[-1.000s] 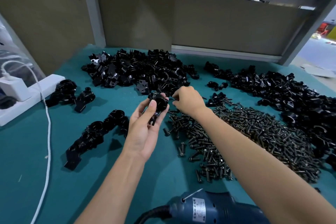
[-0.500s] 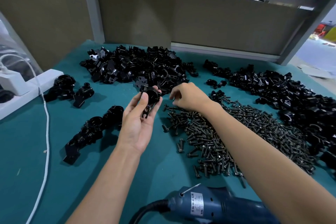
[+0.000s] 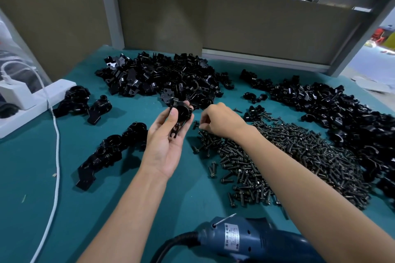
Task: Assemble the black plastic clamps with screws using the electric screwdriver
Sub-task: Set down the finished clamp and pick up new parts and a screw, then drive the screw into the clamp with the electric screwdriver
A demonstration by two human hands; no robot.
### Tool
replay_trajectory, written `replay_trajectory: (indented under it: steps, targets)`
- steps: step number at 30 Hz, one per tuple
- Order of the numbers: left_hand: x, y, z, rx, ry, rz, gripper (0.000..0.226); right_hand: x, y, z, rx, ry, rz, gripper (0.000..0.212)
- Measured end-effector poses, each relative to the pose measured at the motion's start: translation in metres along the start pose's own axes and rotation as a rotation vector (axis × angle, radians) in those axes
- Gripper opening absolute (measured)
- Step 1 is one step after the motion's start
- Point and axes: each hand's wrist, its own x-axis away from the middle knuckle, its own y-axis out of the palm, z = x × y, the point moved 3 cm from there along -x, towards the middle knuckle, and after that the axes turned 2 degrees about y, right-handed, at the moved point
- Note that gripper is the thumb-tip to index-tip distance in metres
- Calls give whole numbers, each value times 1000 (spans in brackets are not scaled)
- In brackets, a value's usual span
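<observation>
Since a second before, our right hand (image 3: 220, 120) had dipped its curled fingertips from beside the one black plastic clamp (image 3: 181, 113) to the single heap of dark metal screws (image 3: 320, 156) on the teal tabletop (image 3: 85, 209); whether they pinched one, we could not tell. Our left hand (image 3: 166, 145) gripped the clamp above the tabletop, ring end pointing away, forked tail toward the palm.
</observation>
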Motion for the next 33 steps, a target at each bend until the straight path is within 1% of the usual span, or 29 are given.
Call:
replay_trajectory:
  steps: [3,5,9,10,12,17,20,23,26,28,30,33]
  targets:
    - [0,-1,0,-10,-1,1,29,-1,-1,-5,47,-16,-9,13]
    - [0,-1,-1,-2,-12,5,28,1,-5,-8,20,-45,48,8]
    - [0,0,-3,-7,-25,19,28,18,-29,-2,-364,-70,331,4]
    - [1,0,-3,-14,-25,26,28,25,-36,-2,-430,-109,385,4]
    - [1,0,-4,-20,-31,37,26,36,-43,-6,-478,-188,422,4]
    - [2,0,-6,-64,-81,24,31,51,-48,-16,-313,-331,442,10]
    - [5,3,-8,-123,-116,4,38,56,-52,-19,-208,-420,430,22]
    - [6,4,-9,-114,-130,-5,36,61,-55,-23,-190,-490,425,24]
    - [7,6,-10,-94,-136,-13,32,63,-56,-18,-324,-406,439,15]
    - [8,7,-11,-80,-146,-30,31,63,-55,-12,-442,-311,421,17]
    - [8,8,-12,-63,-157,-48,32,63,-53,-8,-487,-251,414,20]
    - [9,8,-12,-77,-171,-70,40,64,-51,-7,-532,-204,380,17]
